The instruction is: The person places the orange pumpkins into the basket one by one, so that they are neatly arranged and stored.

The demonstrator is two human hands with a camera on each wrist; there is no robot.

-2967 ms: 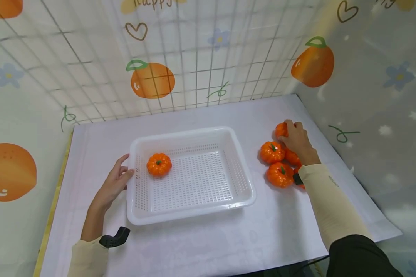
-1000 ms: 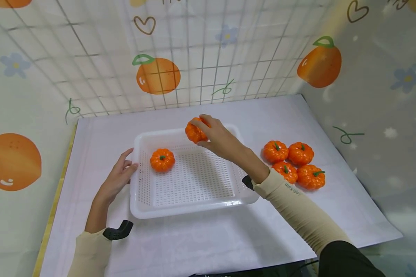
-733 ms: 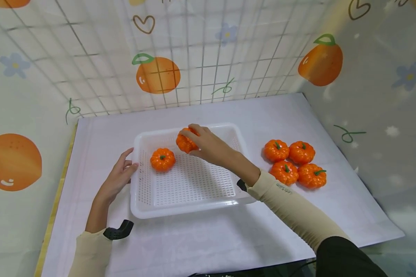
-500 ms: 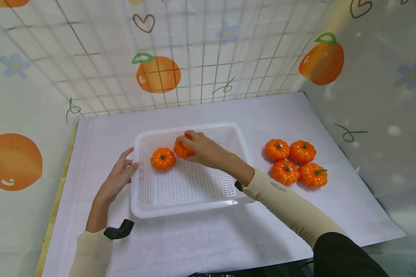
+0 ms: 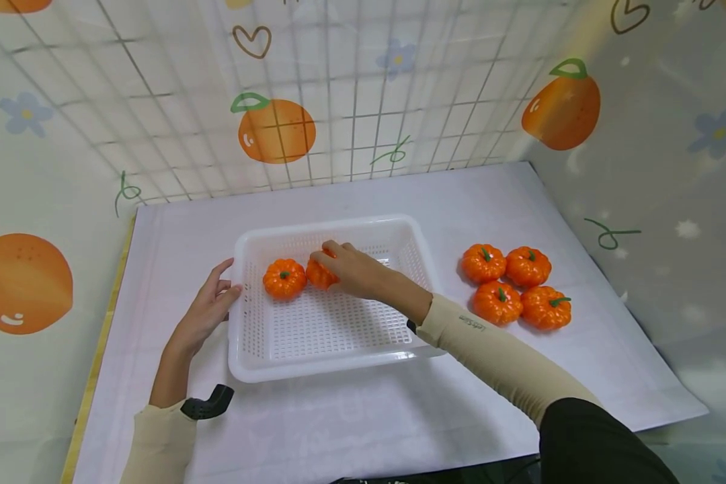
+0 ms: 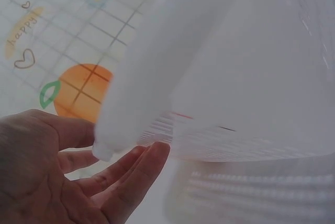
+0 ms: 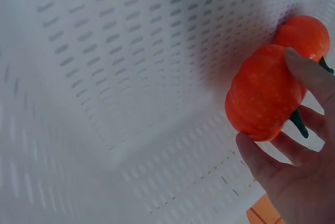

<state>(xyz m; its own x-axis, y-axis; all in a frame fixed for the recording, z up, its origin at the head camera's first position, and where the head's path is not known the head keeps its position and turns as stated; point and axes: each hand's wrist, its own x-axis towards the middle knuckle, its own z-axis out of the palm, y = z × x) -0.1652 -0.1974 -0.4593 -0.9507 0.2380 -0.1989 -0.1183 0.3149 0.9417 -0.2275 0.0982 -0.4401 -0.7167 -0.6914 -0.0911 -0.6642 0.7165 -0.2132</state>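
My right hand (image 5: 358,270) grips a small orange toy pumpkin (image 7: 266,93) low inside a white perforated plastic basket (image 5: 333,373). In the right wrist view, thumb and fingers spread around its sides, and its dark green stem points towards the palm. Another pumpkin (image 5: 284,279) sits at the basket's left end, right beside the held one. My left hand (image 5: 204,310) holds the basket's left rim, and in the left wrist view the rim (image 6: 112,130) lies between its fingers.
Several more orange pumpkins (image 5: 497,302) stand in a cluster on the white-covered table (image 5: 351,423), right of the basket. A wall sheet printed with oranges (image 5: 277,131) and a grid closes off the back. Another sheet (image 5: 659,202) runs along the right side.
My right hand has carried a pumpkin from the cluster at the right over the basket's far rim, then lowered it in next to the first pumpkin. My left hand has stayed at the rim.
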